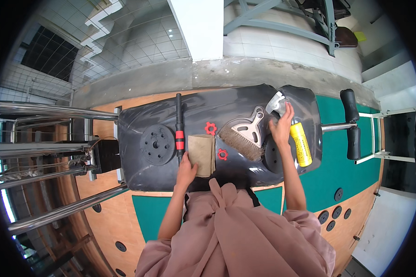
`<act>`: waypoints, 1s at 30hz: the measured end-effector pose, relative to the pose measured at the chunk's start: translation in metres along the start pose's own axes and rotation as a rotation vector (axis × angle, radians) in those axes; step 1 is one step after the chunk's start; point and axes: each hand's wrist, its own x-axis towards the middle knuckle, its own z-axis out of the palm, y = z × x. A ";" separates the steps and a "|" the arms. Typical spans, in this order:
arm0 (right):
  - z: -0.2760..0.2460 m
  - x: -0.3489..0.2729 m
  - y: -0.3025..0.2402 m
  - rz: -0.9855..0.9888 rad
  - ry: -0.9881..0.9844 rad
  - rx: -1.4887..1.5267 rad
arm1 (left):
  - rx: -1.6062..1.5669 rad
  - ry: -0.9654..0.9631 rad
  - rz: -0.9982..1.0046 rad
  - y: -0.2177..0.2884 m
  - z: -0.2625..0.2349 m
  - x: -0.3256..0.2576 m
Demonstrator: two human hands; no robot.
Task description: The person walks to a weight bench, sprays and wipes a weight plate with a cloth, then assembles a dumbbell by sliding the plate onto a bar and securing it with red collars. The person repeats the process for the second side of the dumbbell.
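Observation:
My left hand (186, 171) rests at the near left edge of a folded olive-brown cloth (201, 150), fingers stretched out and thumb apart. Beside it lies a black dumbbell bar (179, 115) with a red middle. My right hand (281, 125) is closed round a grey object with a white top, which looks like a spray bottle (276, 102); my fingers cover part of it. A yellow can (301, 145) lies right of my wrist. A hand brush (246, 137) with a white handle partly covers a black weight plate (273, 159). Two red star collars (211, 128) lie near the cloth.
Everything lies on a black padded bench (235, 97); another weight plate (157, 144) is at its left. Metal bars (55, 108) reach in from the left, and foam rollers (350, 124) stand at the right. Several small plates (337, 212) lie on the floor.

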 end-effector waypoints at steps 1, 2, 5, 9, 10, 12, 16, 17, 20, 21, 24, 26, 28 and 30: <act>-0.001 -0.011 -0.007 -0.008 0.049 0.037 | 0.030 -0.020 -0.088 0.005 0.002 0.001; -0.003 -0.022 -0.016 -0.017 0.099 0.073 | 0.049 0.024 -0.049 0.003 0.005 0.003; -0.006 -0.065 -0.062 -0.052 0.095 0.228 | 0.060 0.057 0.010 -0.004 0.009 0.010; 0.014 -0.128 -0.117 0.069 -0.317 0.601 | -0.150 -0.045 0.006 -0.018 0.010 0.014; 0.019 -0.138 -0.128 0.111 -0.463 0.620 | -0.235 -0.040 0.021 -0.029 0.015 0.014; 0.038 -0.159 -0.137 0.037 -0.454 0.538 | -0.675 -0.173 -0.058 -0.006 -0.007 0.005; 0.055 -0.167 -0.172 0.362 -0.448 0.825 | -1.034 -0.324 -0.042 -0.005 -0.040 -0.009; 0.049 -0.157 -0.182 0.536 -0.608 0.995 | -1.038 -0.349 -0.033 -0.006 -0.050 -0.014; 0.051 -0.152 -0.202 0.726 -0.854 1.208 | -1.030 -0.395 0.003 -0.019 -0.074 -0.015; 0.056 -0.154 -0.207 0.766 -0.909 1.214 | -1.018 -0.402 0.019 -0.027 -0.082 -0.012; 0.075 -0.158 -0.225 0.836 -1.018 1.237 | -0.977 -0.399 0.033 -0.049 -0.104 -0.012; 0.088 -0.165 -0.239 0.706 -0.917 1.146 | -0.962 -0.325 0.042 -0.059 -0.115 -0.015; 0.106 -0.181 -0.262 0.427 -0.654 0.945 | -0.948 -0.193 0.060 -0.068 -0.120 -0.019; 0.108 -0.188 -0.291 0.194 -0.574 0.731 | -0.856 -0.178 0.108 -0.072 -0.127 -0.023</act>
